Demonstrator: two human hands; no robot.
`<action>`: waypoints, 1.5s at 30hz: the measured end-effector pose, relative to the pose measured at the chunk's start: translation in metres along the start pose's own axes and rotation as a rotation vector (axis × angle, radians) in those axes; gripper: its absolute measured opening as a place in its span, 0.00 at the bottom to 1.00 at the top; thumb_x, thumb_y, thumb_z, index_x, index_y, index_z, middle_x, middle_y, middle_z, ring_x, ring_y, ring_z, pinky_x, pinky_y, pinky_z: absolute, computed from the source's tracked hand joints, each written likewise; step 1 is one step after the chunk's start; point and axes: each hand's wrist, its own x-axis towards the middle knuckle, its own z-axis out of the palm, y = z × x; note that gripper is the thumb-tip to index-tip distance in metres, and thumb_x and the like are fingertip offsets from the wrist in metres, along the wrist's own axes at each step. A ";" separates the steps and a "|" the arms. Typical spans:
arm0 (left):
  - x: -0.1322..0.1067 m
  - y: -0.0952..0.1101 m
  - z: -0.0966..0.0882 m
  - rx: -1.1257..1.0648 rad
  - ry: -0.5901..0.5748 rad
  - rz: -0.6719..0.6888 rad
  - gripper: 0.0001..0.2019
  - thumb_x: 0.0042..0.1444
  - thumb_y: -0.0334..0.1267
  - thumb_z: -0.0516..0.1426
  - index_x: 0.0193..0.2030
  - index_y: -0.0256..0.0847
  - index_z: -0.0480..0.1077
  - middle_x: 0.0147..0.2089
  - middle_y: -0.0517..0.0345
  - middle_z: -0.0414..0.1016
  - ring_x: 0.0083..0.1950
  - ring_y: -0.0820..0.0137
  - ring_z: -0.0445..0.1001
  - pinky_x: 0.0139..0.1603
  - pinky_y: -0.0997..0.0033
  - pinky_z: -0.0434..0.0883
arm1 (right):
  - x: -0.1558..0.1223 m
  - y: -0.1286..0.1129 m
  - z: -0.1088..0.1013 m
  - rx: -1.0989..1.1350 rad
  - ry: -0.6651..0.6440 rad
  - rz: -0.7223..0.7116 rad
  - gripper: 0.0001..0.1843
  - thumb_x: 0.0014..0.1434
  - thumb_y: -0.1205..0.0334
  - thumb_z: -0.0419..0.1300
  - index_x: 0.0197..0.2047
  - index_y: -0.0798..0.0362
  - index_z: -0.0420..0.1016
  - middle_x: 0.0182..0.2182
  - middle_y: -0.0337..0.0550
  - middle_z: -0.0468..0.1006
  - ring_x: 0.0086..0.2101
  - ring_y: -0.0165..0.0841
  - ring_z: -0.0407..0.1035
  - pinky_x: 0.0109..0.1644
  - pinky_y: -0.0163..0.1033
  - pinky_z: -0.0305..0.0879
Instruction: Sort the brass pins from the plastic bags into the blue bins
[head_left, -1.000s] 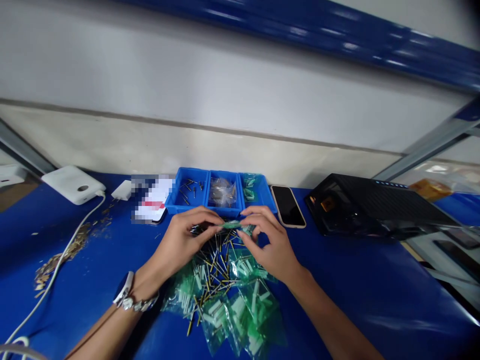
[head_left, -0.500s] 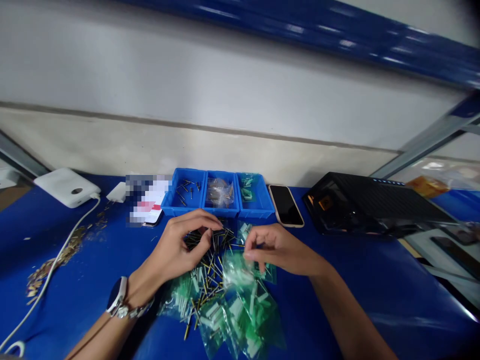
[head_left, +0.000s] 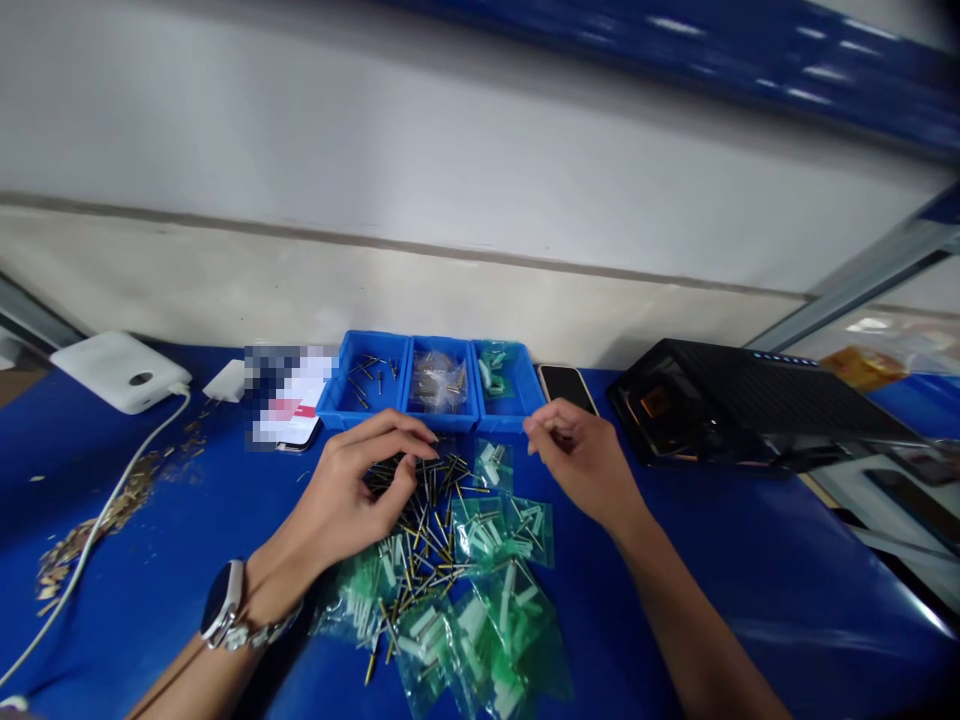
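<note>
My left hand (head_left: 364, 485), with a watch (head_left: 223, 603) on its wrist, hovers at the left of a heap of thin metal pins (head_left: 431, 500), some dark, some brass-coloured. Its thumb and fingers are bent but apart, and nothing shows between them. My right hand (head_left: 581, 455) is by the front right corner of the blue three-part bin (head_left: 517, 424), fingers curled in and nothing visible in them. Small clear green bags (head_left: 495, 620) of white sticks and pins overlap in front of the heap. A smaller bag (head_left: 493, 464) lies between the hands.
The bin's sections hold loose pins, a clear bag of pins (head_left: 439, 382) and a green bag (head_left: 491, 368). A phone (head_left: 568, 385) is partly behind my right hand. A black box-like device (head_left: 750, 410) stands right. Left are a white power bank (head_left: 120, 372), cable (head_left: 112, 520) and wood-like shavings (head_left: 90, 550).
My right hand has risen away from the green bags toward the bin's right corner. A blurred bag beneath it now lies sharp on the pile. My left hand has barely moved.
</note>
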 end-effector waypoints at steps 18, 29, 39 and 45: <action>-0.002 -0.007 0.010 0.002 -0.136 -0.079 0.11 0.62 0.35 0.56 0.51 0.44 0.74 0.52 0.53 0.75 0.51 0.65 0.75 0.53 0.60 0.73 | -0.009 -0.012 0.010 -0.216 -0.288 -0.236 0.09 0.63 0.63 0.58 0.37 0.50 0.81 0.33 0.41 0.78 0.33 0.34 0.71 0.34 0.39 0.65; -0.002 -0.009 0.031 -0.589 -0.043 -0.415 0.06 0.62 0.38 0.59 0.43 0.40 0.75 0.33 0.55 0.82 0.32 0.68 0.82 0.36 0.67 0.82 | -0.014 -0.022 0.028 0.511 -0.367 0.169 0.21 0.64 0.51 0.59 0.56 0.50 0.71 0.26 0.39 0.76 0.22 0.28 0.67 0.18 0.31 0.61; 0.000 -0.001 0.012 -0.260 -0.104 -0.213 0.11 0.57 0.27 0.56 0.42 0.44 0.77 0.61 0.51 0.72 0.61 0.58 0.72 0.61 0.44 0.69 | -0.017 -0.024 0.013 0.204 -0.436 -0.010 0.14 0.60 0.57 0.64 0.24 0.52 0.77 0.18 0.37 0.74 0.20 0.28 0.68 0.24 0.34 0.66; 0.000 0.001 0.010 -0.078 -0.007 -0.174 0.13 0.55 0.27 0.53 0.40 0.43 0.76 0.53 0.52 0.74 0.53 0.61 0.75 0.46 0.56 0.75 | 0.000 -0.012 -0.010 0.566 -0.279 0.294 0.19 0.63 0.46 0.59 0.37 0.54 0.78 0.32 0.48 0.83 0.21 0.30 0.73 0.19 0.33 0.65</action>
